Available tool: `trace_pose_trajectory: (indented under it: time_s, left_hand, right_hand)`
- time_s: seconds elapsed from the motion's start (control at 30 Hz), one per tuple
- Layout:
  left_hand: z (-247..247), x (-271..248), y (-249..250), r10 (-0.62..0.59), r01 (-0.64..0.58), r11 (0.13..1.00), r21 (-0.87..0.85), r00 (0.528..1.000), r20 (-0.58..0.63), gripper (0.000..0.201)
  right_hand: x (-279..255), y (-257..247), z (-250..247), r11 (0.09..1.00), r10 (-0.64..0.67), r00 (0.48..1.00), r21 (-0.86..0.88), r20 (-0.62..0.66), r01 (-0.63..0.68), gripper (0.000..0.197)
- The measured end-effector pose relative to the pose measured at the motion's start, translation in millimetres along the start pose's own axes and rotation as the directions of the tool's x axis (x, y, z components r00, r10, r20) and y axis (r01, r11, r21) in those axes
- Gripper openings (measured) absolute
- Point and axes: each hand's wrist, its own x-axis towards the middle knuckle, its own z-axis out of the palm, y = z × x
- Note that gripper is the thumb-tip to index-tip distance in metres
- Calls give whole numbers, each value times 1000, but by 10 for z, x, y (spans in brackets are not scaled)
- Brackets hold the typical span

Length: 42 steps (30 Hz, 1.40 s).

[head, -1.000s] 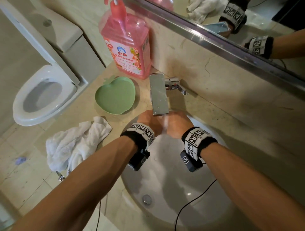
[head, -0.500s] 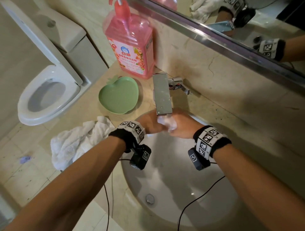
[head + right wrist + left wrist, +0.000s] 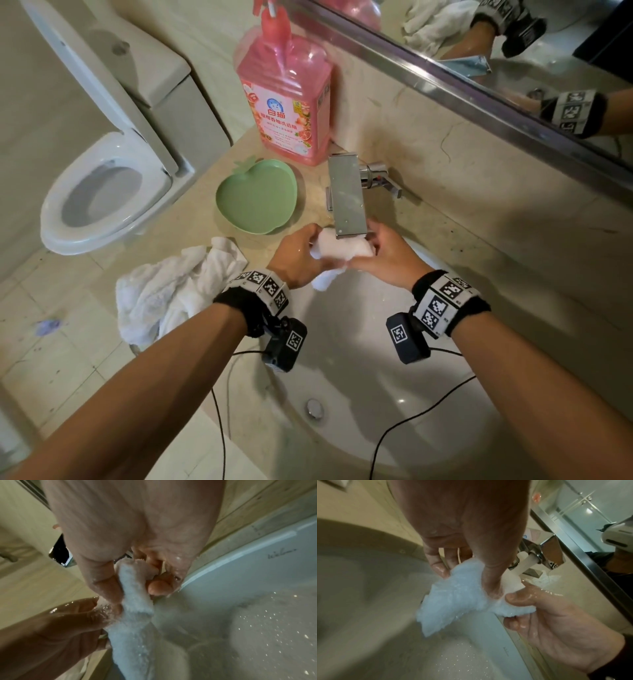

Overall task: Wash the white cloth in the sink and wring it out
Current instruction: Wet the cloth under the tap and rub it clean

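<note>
The white cloth (image 3: 337, 251) is held under the tap (image 3: 346, 197), above the back of the sink (image 3: 394, 394). It is pinched at one end by the left hand (image 3: 296, 262) and gripped at the other by the right hand (image 3: 388, 262). A second towel (image 3: 171, 291) is left crumpled on the counter (image 3: 479, 246).

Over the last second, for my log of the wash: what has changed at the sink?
The hands have drawn slightly apart under the steel tap, baring the small wet white cloth stretched between them. Left hand and right hand each pinch an end. Unmoved: the crumpled white towel, green apple-shaped dish and pink soap bottle.
</note>
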Motion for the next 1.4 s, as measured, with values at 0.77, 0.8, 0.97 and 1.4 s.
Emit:
trace_pose_trajectory:
  time_s: [0.77, 0.8, 0.97, 1.4]
  left_hand:
    - [-98, -7, -30, -199, 247, 802, -544, 969, 147, 39]
    - [-92, -9, -29, -180, 238, 795, -557, 971, 158, 39]
    - [-92, -31, -34, -156, 247, 808, -535, 965, 211, 34]
    - [-317, -63, -1, -257, 391, 631, -670, 920, 295, 12]
  right_hand:
    - [-91, 234, 27, 980, 93, 982, 189, -167, -60, 48]
    - [-88, 245, 11, 980, 105, 978, 184, -180, -71, 52]
    - [-120, 232, -8, 988, 60, 989, 150, -135, -39, 60]
    - [-32, -48, 35, 916, 227, 971, 322, 74, -238, 23]
